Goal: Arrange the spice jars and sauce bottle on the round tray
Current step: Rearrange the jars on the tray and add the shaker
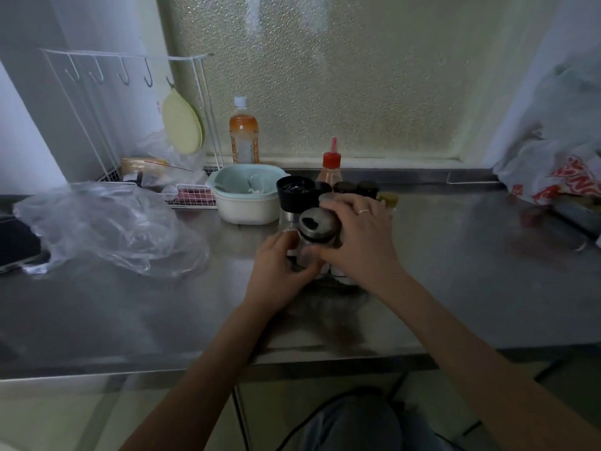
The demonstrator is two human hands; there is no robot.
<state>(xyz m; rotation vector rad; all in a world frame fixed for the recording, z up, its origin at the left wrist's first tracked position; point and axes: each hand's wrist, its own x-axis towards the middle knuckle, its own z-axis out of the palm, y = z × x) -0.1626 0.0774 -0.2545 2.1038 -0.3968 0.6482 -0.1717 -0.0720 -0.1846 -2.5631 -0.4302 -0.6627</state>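
Observation:
A glass spice jar with a metal shaker lid (317, 226) stands at the counter's middle. My left hand (280, 267) grips its lower left side. My right hand (359, 237) wraps its right side and covers another jar behind. A black-topped grinder (295, 190) rises just behind on the left. The red-capped sauce bottle (331, 164) and two dark-lidded jars (356, 187) stand further back. The round tray (335, 283) shows only as a dark rim under the jars; most of it is hidden by my hands.
A white and teal bowl (248, 196) sits left of the jars. Crumpled clear plastic (107, 227) lies at the left. A wire rack (136, 125), an orange drink bottle (244, 131) and a printed bag (559, 170) line the back and right. The steel counter's edge (292, 362) runs near me.

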